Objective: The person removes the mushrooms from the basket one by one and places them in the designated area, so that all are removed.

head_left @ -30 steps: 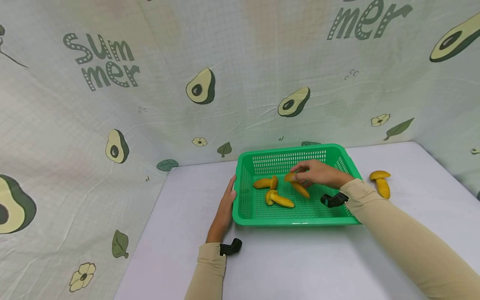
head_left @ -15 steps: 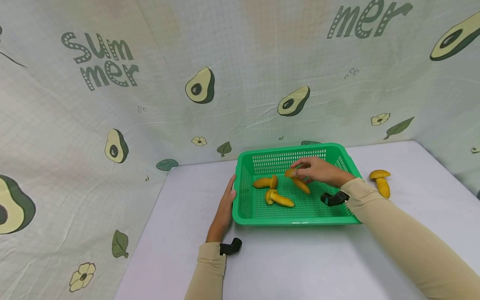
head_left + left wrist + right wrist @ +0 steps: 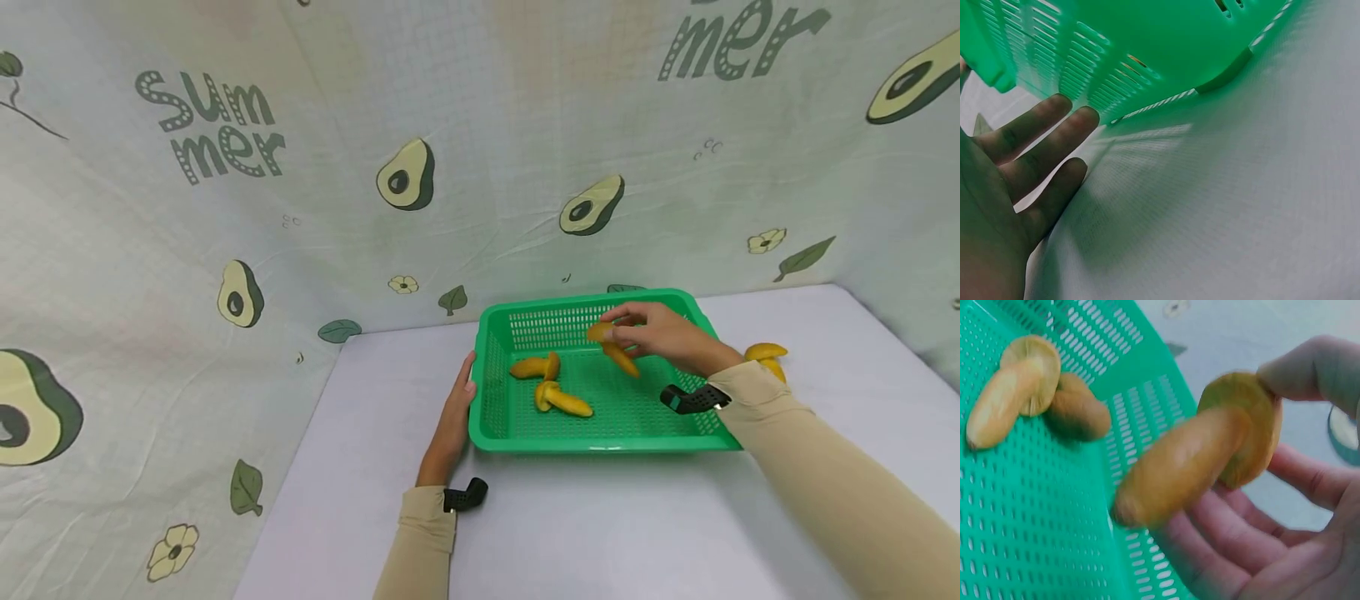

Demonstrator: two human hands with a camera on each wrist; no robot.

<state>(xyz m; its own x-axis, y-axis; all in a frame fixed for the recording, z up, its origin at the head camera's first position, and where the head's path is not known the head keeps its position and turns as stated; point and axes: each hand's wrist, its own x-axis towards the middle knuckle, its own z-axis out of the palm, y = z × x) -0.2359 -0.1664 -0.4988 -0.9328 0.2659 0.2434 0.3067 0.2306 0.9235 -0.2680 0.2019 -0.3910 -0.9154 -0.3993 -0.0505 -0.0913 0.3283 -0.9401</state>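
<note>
– what's the right hand [image 3: 663, 333] doing?
– it pinches a yellow mushroom [image 3: 1182, 459] by the cap, thumb at the cap's edge, stem hanging free toward the lower right in the head view.
– and where is that mushroom?
– right of centre in the head frame, over the green basket [image 3: 600, 447], seemingly clear of the floor. two others lie inside: an upper mushroom [image 3: 535, 367] and a lower mushroom [image 3: 564, 401], both left of it in the frame.
– anything outside?
– one outer mushroom [image 3: 765, 351] at the frame's right, on the table [image 3: 585, 525], partly hidden by the right sleeve [image 3: 810, 450].
– the left hand [image 3: 453, 417]?
– grips nothing. its fingers lie extended along the basket's left side; i'd say it steadies the basket.
– so which step is this?
– mid-carry, i judge: one mushroom in hand between lifting and setting down. i can't tell which way it's headed.
– what would the next move call for?
– a firm but gentle pinch, i think, with the loose stem kept off the rim if it crosses, and the left hand bracing.
</note>
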